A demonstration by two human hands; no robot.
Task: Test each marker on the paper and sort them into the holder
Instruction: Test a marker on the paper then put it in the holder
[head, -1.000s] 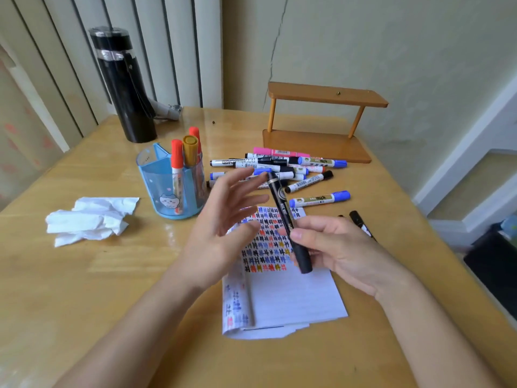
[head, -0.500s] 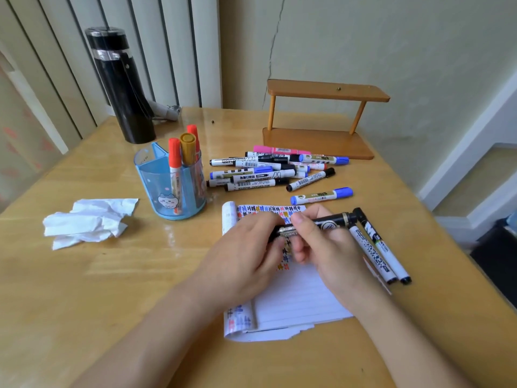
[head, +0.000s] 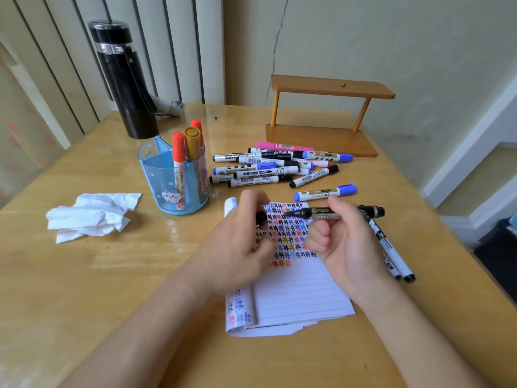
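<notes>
In the head view, my right hand (head: 345, 242) pinches the black marker (head: 319, 213) at mid-barrel between thumb and curled fingers, with the nib bare and the barrel level above the paper (head: 296, 292). My left hand (head: 237, 245) curls round its cap (head: 261, 218). The marker looks light, stiff and slick, so I judge a grip nearer the nib steadier for writing. The holder (head: 167, 175) stands near, to my left.

Three markers (head: 178, 158) are standing in the one blue holder (head: 152, 175), about a dozen are lying heaped just right of it (head: 260, 175), two more are lying farther right (head: 391, 253), and one crumpled tissue (head: 89, 217) is lying left of it.
</notes>
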